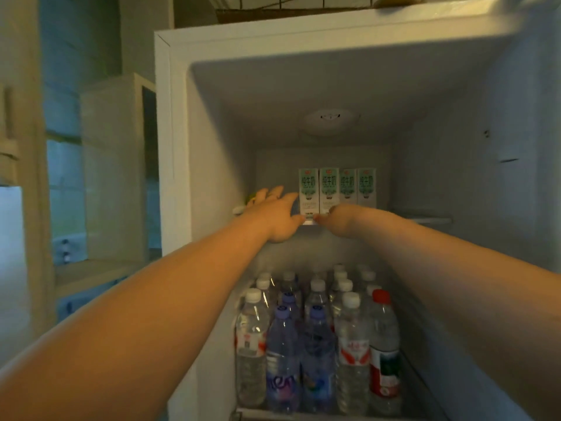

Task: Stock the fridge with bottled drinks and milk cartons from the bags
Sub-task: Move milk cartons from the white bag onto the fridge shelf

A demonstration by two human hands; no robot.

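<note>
Four milk cartons [337, 186] line the upper shelf [431, 220] of the fridge [164, 117], at 12 o'clock above packed bottles [318, 329]; the left hand [273, 214], fingers spread, touches the row's base, the right hand [337, 220] has an unclear grip, and stocking seems nearly done.

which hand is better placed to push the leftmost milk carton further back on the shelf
Left, probably. The left hand lies open right beside the leftmost milk carton, thumb at its base. The right hand sits at the foot of the second carton, so it would have to cross.
</note>
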